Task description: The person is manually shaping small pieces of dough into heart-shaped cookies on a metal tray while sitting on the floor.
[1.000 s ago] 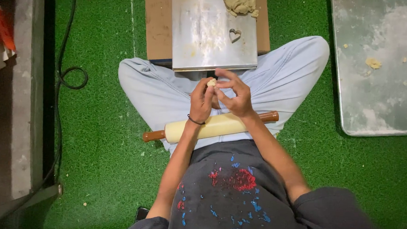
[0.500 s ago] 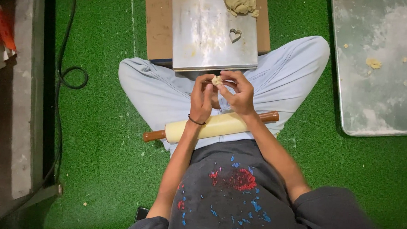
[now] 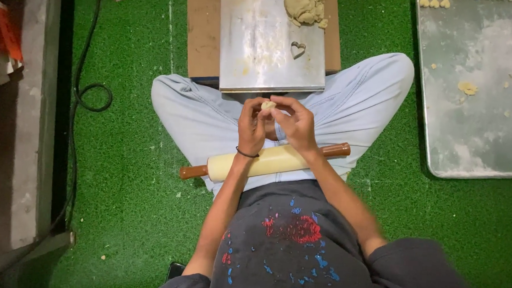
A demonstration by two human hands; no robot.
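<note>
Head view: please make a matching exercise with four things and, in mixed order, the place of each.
Things:
1. small dough piece
2. rolling pin
3. heart cutter
4. dough lump

Places:
A. far end of the metal board
B. across the lap
C. between the left hand and right hand
D. on the board, right of middle

Pairs: 1-C, 2-B, 3-D, 4-A

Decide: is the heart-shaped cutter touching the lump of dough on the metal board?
Apart. The head view shows bare metal board between the heart cutter and the dough lump.
</note>
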